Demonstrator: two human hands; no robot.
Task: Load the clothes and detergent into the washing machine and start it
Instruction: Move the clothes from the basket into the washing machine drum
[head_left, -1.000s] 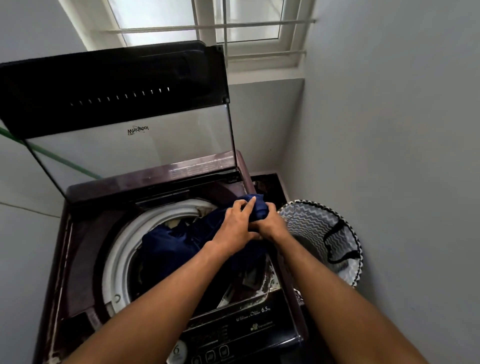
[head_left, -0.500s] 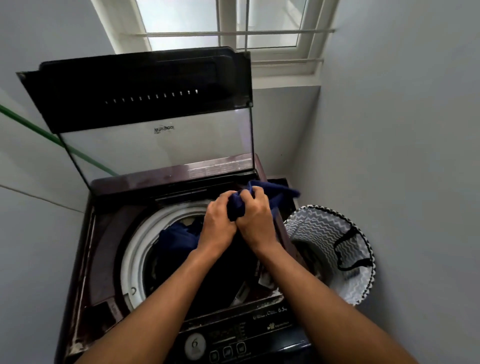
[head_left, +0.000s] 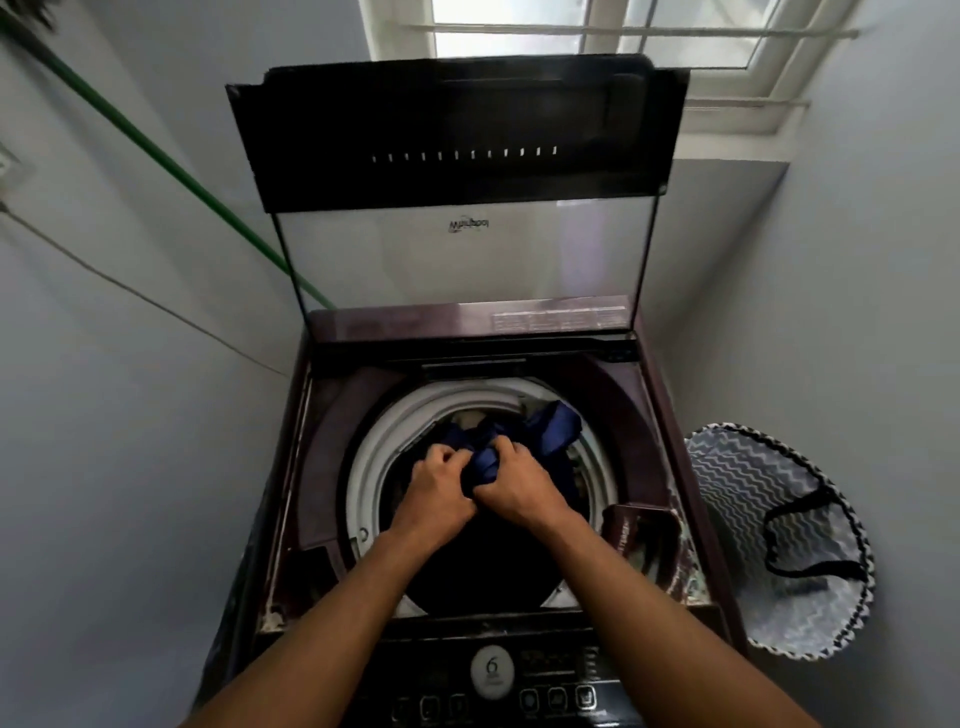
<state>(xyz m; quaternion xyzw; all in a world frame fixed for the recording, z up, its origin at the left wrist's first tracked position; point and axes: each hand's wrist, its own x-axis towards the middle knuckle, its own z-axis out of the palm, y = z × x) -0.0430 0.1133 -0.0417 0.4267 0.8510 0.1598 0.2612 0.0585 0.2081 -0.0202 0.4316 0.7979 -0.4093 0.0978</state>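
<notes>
Grey walls; both hands (head_left: 485, 488) bunch navy cloth (head_left: 550, 428), drum bottom hidden.

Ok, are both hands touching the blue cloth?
Touching. The head view shows the left hand and right hand both closed on the blue cloth over the drum.

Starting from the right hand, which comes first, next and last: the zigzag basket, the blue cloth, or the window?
1. Blue cloth: gripped in the right hand, over the drum.
2. Zigzag basket: on the floor to the right.
3. Window: far behind the raised lid.
</notes>
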